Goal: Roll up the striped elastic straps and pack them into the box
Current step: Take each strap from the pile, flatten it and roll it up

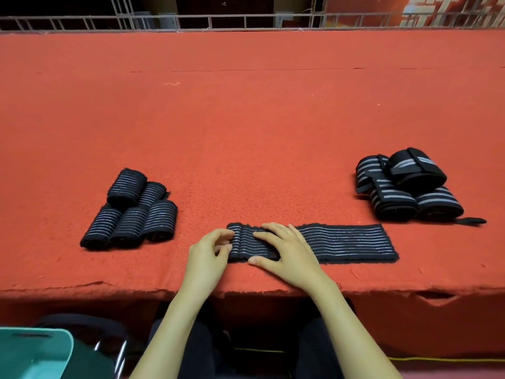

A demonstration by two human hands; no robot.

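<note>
left hand (210, 250) is pinching the strap (347, 243), right hand (289, 250) is pressing it flat. if i am slipping, it may be springing open.

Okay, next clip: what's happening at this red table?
A person is rolling a striped elastic strap from its left end: the left hand pinches the started roll, the right hand presses flat on it. Most of the strap lies unrolled. Five finished rolls sit to the left; a teal box sits below the table edge.
</note>
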